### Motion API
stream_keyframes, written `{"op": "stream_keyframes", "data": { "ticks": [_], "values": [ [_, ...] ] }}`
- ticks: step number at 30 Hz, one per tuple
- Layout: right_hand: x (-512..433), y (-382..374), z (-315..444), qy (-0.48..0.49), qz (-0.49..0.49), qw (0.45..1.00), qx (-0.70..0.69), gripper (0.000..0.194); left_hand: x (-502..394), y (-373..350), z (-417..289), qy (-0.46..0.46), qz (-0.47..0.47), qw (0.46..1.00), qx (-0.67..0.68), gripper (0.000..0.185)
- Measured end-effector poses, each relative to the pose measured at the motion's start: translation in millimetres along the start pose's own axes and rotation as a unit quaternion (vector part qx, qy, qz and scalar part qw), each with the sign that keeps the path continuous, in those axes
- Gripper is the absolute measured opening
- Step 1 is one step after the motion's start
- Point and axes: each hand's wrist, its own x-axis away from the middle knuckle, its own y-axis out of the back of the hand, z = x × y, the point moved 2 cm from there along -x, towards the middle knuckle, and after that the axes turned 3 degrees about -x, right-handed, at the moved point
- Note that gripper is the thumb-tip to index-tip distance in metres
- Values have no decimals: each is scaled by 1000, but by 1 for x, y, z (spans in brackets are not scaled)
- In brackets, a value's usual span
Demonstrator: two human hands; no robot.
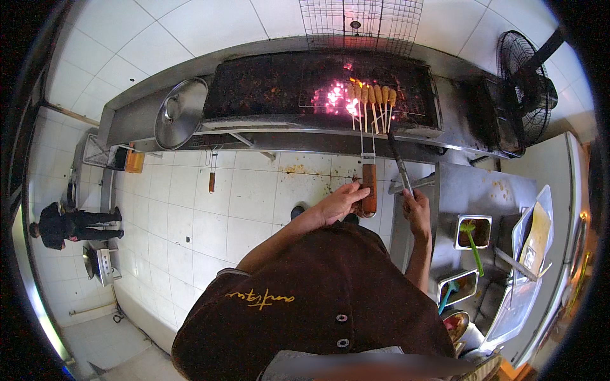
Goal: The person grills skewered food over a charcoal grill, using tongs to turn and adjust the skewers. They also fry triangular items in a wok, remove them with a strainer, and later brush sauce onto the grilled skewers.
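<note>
My left hand (pixel 339 204) grips the wooden handle (pixel 369 185) of a wire grill basket. Its metal rods run up over the edge of a charcoal grill (pixel 257 88). Several skewers of minced meat (pixel 371 94) lie side by side over the coals, their pale sticks pointing towards me. Metal tongs (pixel 401 164) are in my right hand (pixel 417 213), with their dark tips close to the stick ends. Just left of the meat, coals (pixel 337 95) glow, and a small flame rises behind it. The wire frame around the skewers is hard to make out against the dark grill.
A steel lid (pixel 181 114) rests left of the grill; a black fan (pixel 524 88) stands at the right. The steel side table (pixel 467 185) holds sauce pans with a green brush (pixel 472 243) and a blue brush (pixel 448 294). Far left is another person (pixel 76 226).
</note>
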Motion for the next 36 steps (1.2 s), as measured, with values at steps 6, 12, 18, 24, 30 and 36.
{"op": "stream_keyframes", "data": {
  "ticks": [6,12,18,24,30,36],
  "values": [
    [-9,0,-7,-4,-15,1000,12,23,10,-5,-10,26,-31,997,-71,31],
    [-28,-16,-21,-1,5,1000,-8,22,4,-2,-2,-4,-3,1000,-5,30],
    [-17,-13,-19,6,-6,1000,7,21,-1,5,9,-3,-13,1000,8,31],
    [-22,-20,-23,8,25,1000,-9,24,-2,6,8,8,-1,1000,-2,33],
    [-8,5,-21,6,-50,999,-11,23,-3,7,10,5,8,1000,0,38],
    [-33,14,-46,16,-91,996,0,20,-9,22,25,13,-20,1000,-8,28]
  ]
}}
